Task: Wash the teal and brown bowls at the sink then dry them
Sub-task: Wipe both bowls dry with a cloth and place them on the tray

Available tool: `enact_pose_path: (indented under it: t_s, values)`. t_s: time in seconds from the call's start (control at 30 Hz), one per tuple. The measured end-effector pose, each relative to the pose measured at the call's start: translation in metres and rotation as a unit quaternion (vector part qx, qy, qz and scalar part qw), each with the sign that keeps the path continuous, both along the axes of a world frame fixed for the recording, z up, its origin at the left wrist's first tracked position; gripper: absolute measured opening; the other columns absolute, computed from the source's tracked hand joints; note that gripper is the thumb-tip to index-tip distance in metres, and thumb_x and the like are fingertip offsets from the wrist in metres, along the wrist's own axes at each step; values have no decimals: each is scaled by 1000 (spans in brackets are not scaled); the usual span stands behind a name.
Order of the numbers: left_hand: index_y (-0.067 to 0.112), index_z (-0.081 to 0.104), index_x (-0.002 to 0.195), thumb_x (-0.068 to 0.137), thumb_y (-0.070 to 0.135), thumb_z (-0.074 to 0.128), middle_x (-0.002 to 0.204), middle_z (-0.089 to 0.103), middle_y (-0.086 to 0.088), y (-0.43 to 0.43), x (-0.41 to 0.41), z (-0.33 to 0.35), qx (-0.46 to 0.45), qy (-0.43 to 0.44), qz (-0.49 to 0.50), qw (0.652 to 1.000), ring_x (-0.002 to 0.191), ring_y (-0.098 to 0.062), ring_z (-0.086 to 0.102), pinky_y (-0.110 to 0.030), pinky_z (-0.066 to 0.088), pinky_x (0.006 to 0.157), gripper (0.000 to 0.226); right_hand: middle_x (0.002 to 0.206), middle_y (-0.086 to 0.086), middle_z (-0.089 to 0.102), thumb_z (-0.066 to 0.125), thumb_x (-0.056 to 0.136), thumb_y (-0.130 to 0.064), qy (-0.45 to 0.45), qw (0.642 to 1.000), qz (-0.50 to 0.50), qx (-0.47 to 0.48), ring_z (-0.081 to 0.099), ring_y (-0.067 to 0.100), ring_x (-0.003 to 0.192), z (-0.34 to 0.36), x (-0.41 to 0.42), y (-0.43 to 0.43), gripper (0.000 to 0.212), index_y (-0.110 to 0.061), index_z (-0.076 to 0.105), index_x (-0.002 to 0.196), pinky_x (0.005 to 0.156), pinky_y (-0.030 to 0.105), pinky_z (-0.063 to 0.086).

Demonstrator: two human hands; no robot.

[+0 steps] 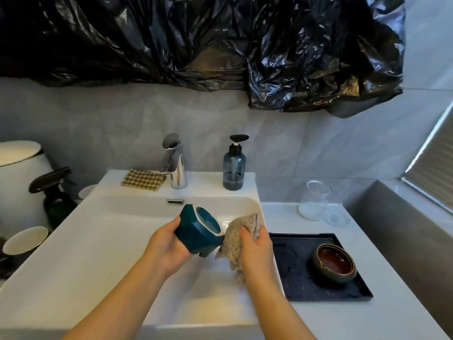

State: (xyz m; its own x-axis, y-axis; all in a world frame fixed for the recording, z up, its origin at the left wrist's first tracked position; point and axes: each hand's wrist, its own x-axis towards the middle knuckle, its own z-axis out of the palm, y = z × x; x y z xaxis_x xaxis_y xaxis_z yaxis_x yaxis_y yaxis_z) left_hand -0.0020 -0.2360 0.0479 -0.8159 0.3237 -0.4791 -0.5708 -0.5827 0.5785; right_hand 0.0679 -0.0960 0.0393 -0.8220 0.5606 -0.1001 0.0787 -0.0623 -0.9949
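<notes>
From my remote view, my left hand [169, 244] grips the teal bowl [196, 231] with fingers curled round its base and lower wall, and holds it over the basin of the sink [98, 229]. The bowl lies tilted on its side, mouth facing away from me and toward the right hand. Its outer wall is glossy and faceted in flat angular planes. The rim is a pale band, and the inside is a lighter, faintly speckled teal. My right hand [255, 246] is closed round a crumpled beige cloth [235, 231] with a dotted, waffle-like weave. The cloth touches the bowl's near rim edge and hangs down below the hand. The sink is smooth white ceramic, rectangular with rounded inner corners. Beyond the hands stands a polished chrome faucet [175, 168]. Just right of it is a translucent blue-grey soap dispenser [234, 168] with a black pump head. Left of the faucet a folded checked cloth [143, 179] lies flat on the sink ledge. To the right of the right hand, on the white bench [367, 315], sits a dark rectangular tray [294, 278] with a raised rim and a matte, speckled floor. The brown bowl [334, 262] stands upright in it. It is low and round, with a glossy red-brown glaze inside and a duller olive outer wall.
</notes>
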Motion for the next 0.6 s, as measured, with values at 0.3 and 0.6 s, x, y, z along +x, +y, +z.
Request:
enact_pose_path:
  t_s: [0.3,0.6]
  values:
    - [11,52,117,99,24,42,106,62,-15,-24,-23,-3,-253,134,-58,956,94,-32,59,-46,50,80,25,90,-11,59,47,96,-23,33,999,-41,-4,58,11,87,-4,-26,-36,17,-33,50,83,81,34,53]
    - [22,57,100,96,15,47,98,64,-2,-6,-58,-10,-358,289,-113,881,90,-15,60,-27,50,74,13,126,-12,47,38,98,-35,47,985,148,68,48,-4,112,-9,-78,-48,30,-29,60,119,85,7,46]
